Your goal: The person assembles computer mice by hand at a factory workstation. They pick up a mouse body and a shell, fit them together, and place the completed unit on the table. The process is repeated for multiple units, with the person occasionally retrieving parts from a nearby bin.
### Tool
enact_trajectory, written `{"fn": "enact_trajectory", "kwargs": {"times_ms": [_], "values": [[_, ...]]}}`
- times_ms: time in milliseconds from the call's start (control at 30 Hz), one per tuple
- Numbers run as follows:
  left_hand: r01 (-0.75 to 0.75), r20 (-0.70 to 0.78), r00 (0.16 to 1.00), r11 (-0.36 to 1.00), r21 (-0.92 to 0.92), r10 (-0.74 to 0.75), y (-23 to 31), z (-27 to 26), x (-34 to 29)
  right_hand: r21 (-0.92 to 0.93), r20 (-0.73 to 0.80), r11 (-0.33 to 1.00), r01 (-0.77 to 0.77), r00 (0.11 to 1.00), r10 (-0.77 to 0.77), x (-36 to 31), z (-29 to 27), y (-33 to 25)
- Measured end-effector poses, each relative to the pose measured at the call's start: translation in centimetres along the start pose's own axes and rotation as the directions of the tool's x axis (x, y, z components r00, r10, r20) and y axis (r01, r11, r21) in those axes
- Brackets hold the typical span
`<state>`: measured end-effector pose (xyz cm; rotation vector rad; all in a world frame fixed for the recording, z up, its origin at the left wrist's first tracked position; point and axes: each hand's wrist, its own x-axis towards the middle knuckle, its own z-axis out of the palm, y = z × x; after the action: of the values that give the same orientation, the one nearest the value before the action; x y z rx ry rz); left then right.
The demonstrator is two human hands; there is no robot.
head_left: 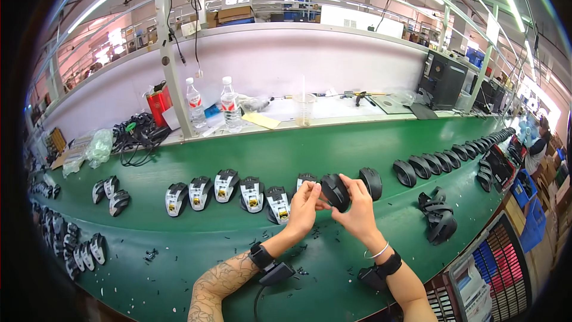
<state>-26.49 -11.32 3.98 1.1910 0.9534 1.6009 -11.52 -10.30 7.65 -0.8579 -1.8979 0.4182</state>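
Note:
A black computer mouse point(335, 192) is held up over the green bench, slightly tilted. My right hand point(359, 210) grips it from the right, fingers over the top and thumb low. On its left side, my left hand point(302, 210) has its fingertips closed against the mouse. Just left and behind are half-assembled mice with grey-white open bodies, one point(278, 204) nearest my left hand and another point(306, 179) partly hidden by it. A finished-looking black mouse point(370, 183) stands just right of my right hand.
The green bench point(250, 149) carries a row of black mice point(420, 167) to the far right and a pile of black shells point(438, 217) nearer. More mouse parts point(89, 252) lie at left. Bottles point(229, 104) and a cup point(303, 109) stand behind. A black crate point(503, 262) sits lower right.

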Motion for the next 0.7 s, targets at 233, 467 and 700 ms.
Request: {"fn": "enact_trajectory", "kwargs": {"times_ms": [233,467,700], "values": [[0.173,0.071,0.983,0.982,-0.08,-0.168,-0.2,-0.1,0.0,0.266,0.1,0.964,0.016,0.994,-0.044,-1.7,0.6,1.1],[-0.045,0.027,0.998,0.37,0.928,0.055,-0.7,-3.3,5.2,0.025,-0.025,0.997,-0.07,0.997,0.071,-2.2,-0.6,0.6],[-0.002,-0.001,0.999,-0.047,0.999,-0.047,-3.1,-3.3,7.7,-0.077,-0.048,0.997,0.033,0.998,-0.036,-3.0,0.7,1.5]]}}
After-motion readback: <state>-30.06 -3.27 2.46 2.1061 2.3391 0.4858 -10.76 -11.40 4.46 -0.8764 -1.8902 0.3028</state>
